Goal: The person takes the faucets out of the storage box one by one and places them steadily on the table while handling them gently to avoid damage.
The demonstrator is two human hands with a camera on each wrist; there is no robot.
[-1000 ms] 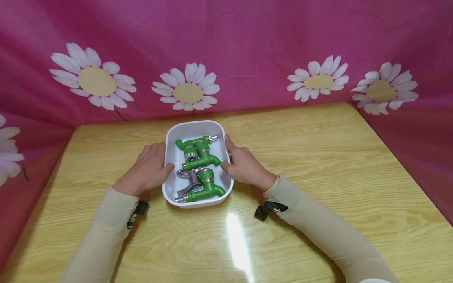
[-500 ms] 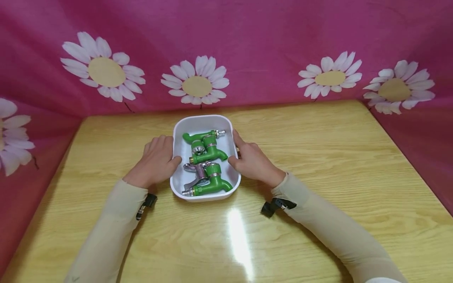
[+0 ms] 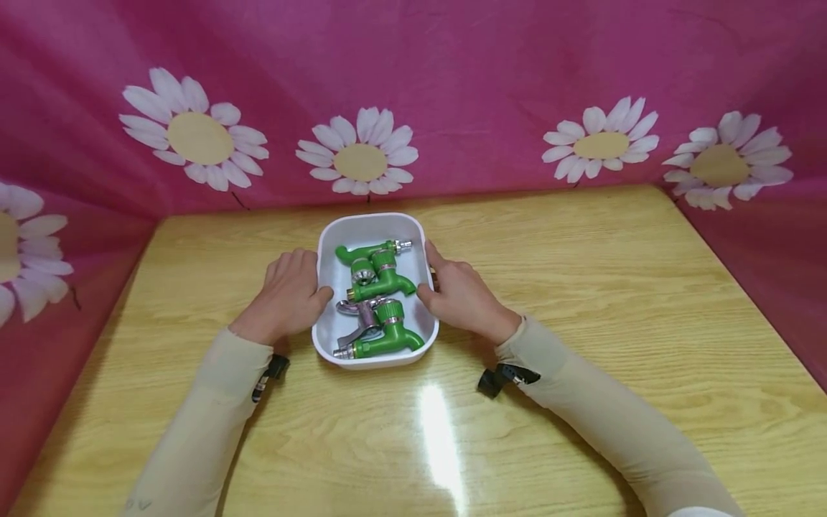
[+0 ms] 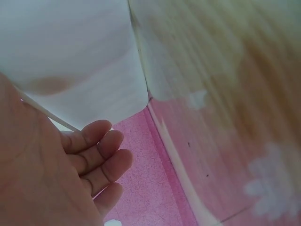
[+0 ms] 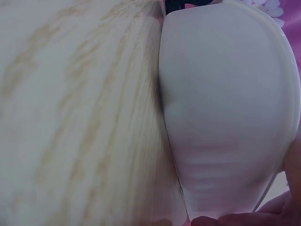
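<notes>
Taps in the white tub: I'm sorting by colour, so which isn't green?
The silvery tap, just left of the nearest green knob; the other three have green bodies.

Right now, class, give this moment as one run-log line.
left hand: holds white tub; right hand: holds tub; contents: green taps, chrome tap; tub: on table

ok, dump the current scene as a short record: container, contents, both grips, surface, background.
container: white tub, upright
contents: three green taps; one silver tap, left of the nearest green tap's knob
left grip: on tub's left side, thumb over rim, fingers outside
right grip: on tub's right side, thumb over rim, fingers outside
surface: wood-grain table
background: pink cloth, daisy print
</notes>
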